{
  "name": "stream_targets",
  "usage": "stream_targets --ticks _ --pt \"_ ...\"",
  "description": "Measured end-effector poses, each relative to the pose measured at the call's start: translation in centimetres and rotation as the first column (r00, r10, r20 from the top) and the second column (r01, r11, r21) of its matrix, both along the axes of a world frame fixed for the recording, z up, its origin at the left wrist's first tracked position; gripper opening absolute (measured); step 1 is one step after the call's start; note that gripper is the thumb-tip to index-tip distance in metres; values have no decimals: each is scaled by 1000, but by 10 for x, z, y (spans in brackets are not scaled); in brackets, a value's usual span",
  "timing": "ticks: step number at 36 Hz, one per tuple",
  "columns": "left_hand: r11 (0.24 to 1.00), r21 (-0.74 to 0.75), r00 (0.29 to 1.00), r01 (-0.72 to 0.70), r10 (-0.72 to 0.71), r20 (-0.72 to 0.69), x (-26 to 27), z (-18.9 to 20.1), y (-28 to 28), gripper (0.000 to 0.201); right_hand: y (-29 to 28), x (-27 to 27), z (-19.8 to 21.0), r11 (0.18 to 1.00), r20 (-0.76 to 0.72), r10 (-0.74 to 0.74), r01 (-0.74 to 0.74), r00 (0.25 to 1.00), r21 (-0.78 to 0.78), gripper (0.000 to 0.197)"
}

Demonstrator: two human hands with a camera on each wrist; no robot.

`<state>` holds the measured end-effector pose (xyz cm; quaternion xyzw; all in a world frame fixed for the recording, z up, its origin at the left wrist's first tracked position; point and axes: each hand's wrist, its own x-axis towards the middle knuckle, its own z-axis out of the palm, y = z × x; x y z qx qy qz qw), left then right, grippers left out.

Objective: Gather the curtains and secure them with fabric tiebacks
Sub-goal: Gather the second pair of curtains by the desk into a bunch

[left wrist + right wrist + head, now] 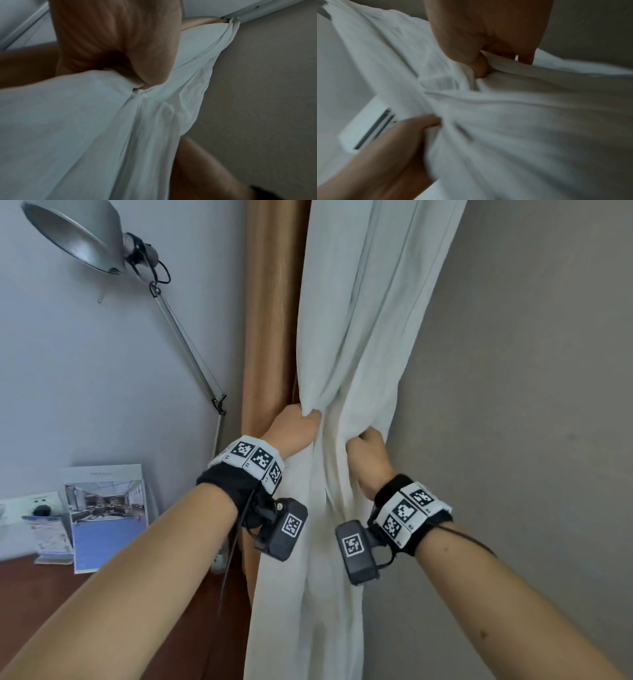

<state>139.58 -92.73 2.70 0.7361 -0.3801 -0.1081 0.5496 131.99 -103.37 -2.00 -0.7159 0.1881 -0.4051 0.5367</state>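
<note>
A white curtain [356, 313] hangs in the middle of the head view, bunched at waist height. My left hand [294, 428] grips its left folds, fingers curled into the cloth. My right hand [368, 448] grips the right folds a little lower. The left wrist view shows my left hand [137, 70] clenched on the white curtain [85, 128]. In the blurred right wrist view my right hand [484, 54] pinches the white curtain [522, 121], and the left hand [412, 129] holds it below. A tan curtain [270, 320] hangs behind, at the left. No tieback is in view.
A metal desk lamp [82, 237] on a jointed arm leans over a dark wooden desk [37, 594] at the left. Brochures [106, 511] stand at the desk's back. A beige wall [534, 405] fills the right side.
</note>
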Motion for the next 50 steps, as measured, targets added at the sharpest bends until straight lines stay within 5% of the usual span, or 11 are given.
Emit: stream_targets --ticks 5,9,15,20,25,31,36,38,43,46,50 --pt "985 -142 966 94 -125 -227 -17 -1 -17 37 22 1 -3 988 -107 68 -82 992 -129 14" --pt "996 -31 994 82 -84 -73 -11 -4 -18 42 6 -16 -2 981 -161 120 -142 980 -130 23" --pt "996 -39 997 -76 77 2 4 -7 -24 36 -38 -22 1 926 -5 -374 374 927 52 21" --pt "998 3 998 -57 57 17 11 -8 -25 38 -70 -14 -6 923 -211 -323 357 922 146 102" --pt "998 12 998 -63 63 -9 8 -7 -27 36 -44 -9 2 967 -78 -243 248 967 57 15" --pt "994 -65 962 90 -104 -254 -4 -8 -35 32 14 -14 15 982 46 178 -180 983 48 33" --pt "983 34 943 178 -161 -292 38 -38 -73 107 4 -13 6 897 160 242 -283 957 339 85" --pt "966 -20 917 259 -252 -310 3 -17 -49 76 -7 -13 -1 908 121 235 -262 965 328 94" --pt "848 -240 751 472 -530 -394 -19 -4 -30 45 -22 -28 -2 964 25 163 -165 986 209 52" --pt "905 -64 856 420 -419 -303 -21 -4 -40 53 -17 -27 0 970 39 187 -191 982 151 25" --pt "964 15 944 264 -255 -209 -16 -5 -52 89 -12 -22 2 997 -87 72 -73 994 -2 35"
